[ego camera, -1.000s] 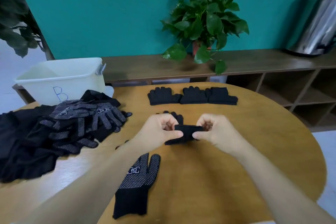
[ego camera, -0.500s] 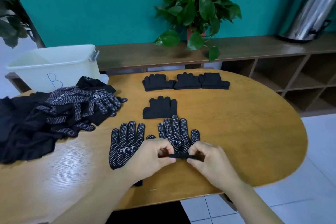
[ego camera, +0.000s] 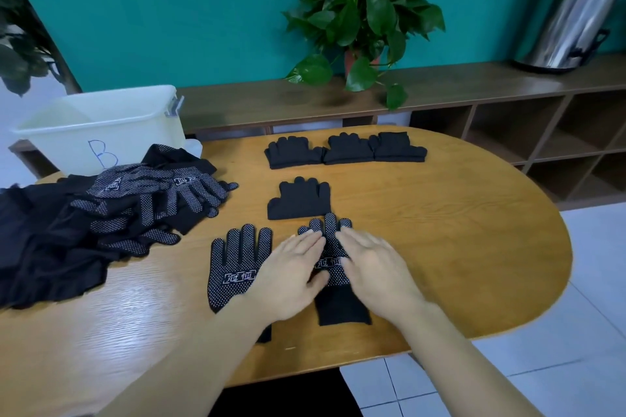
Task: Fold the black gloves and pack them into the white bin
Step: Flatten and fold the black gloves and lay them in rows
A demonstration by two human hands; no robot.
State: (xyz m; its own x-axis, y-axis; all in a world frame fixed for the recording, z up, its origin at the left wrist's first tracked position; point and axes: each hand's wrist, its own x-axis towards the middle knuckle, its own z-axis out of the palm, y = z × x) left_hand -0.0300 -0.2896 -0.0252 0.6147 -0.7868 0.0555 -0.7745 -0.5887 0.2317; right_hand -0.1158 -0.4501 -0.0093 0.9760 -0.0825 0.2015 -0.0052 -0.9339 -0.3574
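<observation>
Smoothing a dotted glove flat, ready for folding

My left hand (ego camera: 291, 267) and right hand (ego camera: 371, 264) lie open, palms pressing the dotted glove (ego camera: 330, 256) against the table (ego camera: 457, 247); I judge this flattens it first. Its partner glove (ego camera: 237, 264) waits just left; the white bin (ego camera: 98, 125) sits far left.

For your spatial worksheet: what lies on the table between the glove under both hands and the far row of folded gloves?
In the head view, one folded black glove lies there.

A blue handwritten "B" on the white bin (ego camera: 101, 132); white "冠恒" print on the dotted glove (ego camera: 237, 264).
</observation>
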